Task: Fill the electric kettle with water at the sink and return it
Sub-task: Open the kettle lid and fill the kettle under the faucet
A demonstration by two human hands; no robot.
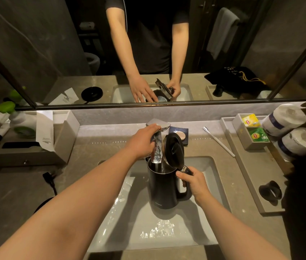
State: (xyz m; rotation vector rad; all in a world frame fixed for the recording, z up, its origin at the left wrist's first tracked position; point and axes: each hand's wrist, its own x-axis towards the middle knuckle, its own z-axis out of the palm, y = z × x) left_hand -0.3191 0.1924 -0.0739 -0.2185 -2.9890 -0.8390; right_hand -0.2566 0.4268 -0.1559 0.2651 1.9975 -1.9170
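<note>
The scene is dim and warm-toned, with a yellowish cast over the beige stone counter (84, 152). The brightest light runs as a thin strip under the wide wall mirror (35, 53), across the middle of the frame. The pale rectangular sink basin (210, 218) at lower centre catches it, and the wet floor of the basin glitters with small white highlights. The tall black electric kettle (164, 188) throws a soft shadow toward the bottom of the frame. The chrome tap (158, 126) shows glare. The upper corners and right edge sink into near black. Wide-angle distortion bows the mirror frame and stretches both forearms at the lower edge. Detail is soft throughout, with smeared grain in the dark areas.
</note>
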